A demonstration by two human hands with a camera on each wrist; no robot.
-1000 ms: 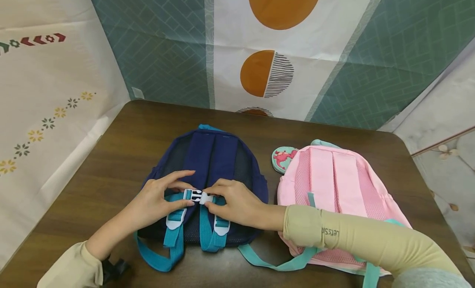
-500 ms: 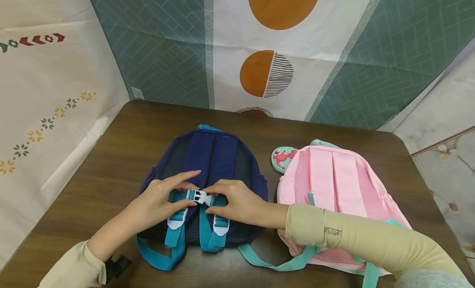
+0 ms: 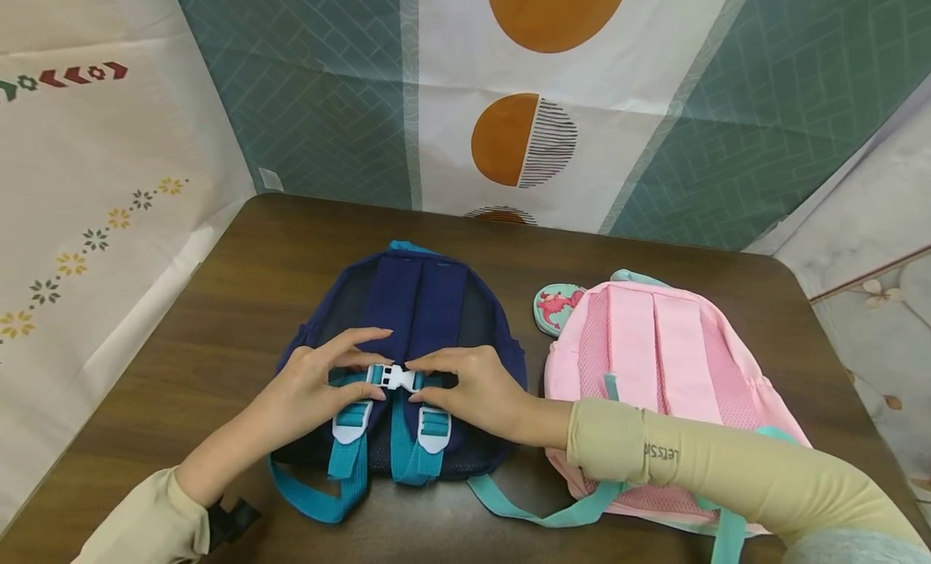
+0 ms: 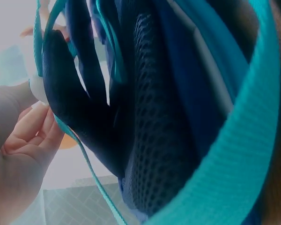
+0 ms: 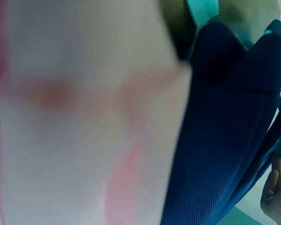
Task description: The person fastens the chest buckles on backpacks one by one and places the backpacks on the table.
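Note:
A navy backpack (image 3: 429, 305) lies on the table with its straps facing up. Across its middle, a white side-release buckle (image 3: 393, 377) joins two teal webbing ends, its halves together with small dark gaps showing. My left hand (image 3: 314, 380) pinches the buckle's left half between thumb and fingers. The right half is pinched by my right hand (image 3: 476, 389). White strap adjusters (image 3: 352, 423) sit below on both straps. In the left wrist view, my left hand (image 4: 23, 150) reaches the white buckle (image 4: 37, 89) beside the straps. My right hand (image 5: 277, 192) shows only partly in the right wrist view.
A pink backpack (image 3: 633, 338) lies to the right, under my right forearm, with a round mint pouch (image 3: 557, 308) beside it. Loose teal webbing (image 3: 320, 499) and a mint strap (image 3: 541, 511) trail over the brown table (image 3: 240, 305). Patterned cloth hangs behind.
The buckle's halves have come closer together, and the prongs seen between them earlier have gone into the right half. Both hands keep their pinch. The backpacks stay in place.

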